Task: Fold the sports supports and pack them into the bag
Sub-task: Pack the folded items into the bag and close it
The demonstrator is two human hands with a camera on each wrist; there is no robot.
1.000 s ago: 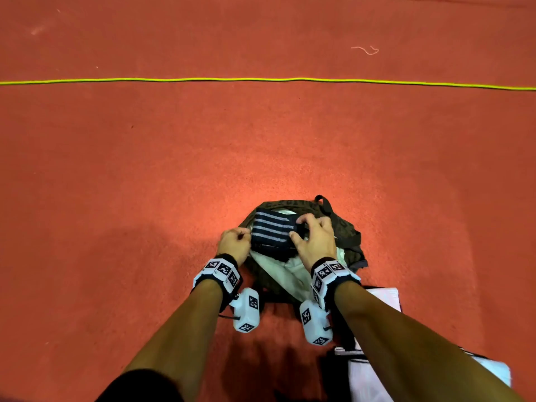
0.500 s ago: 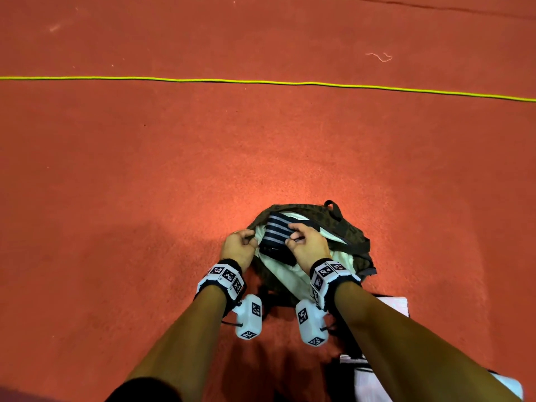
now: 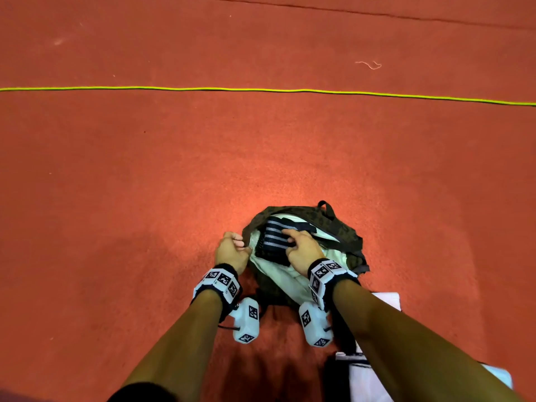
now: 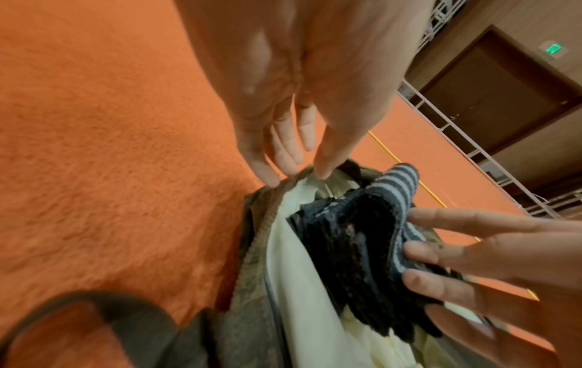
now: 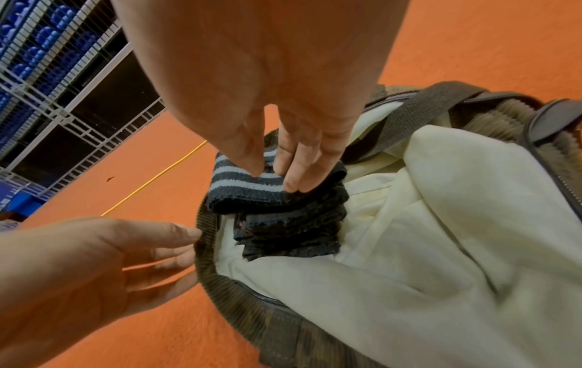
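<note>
With my left hand (image 3: 232,250) pinching the bag (image 3: 345,227) rim open, my right hand (image 3: 303,248) fingers (image 5: 296,164) pinch the folded striped support (image 3: 275,236) at the mouth, so I should push it deep against the cream lining (image 3: 278,277) before letting go.

Black wristbands (image 3: 221,278) carry white marker-printed blocks; white camera pods (image 3: 246,320) hang beneath.
</note>
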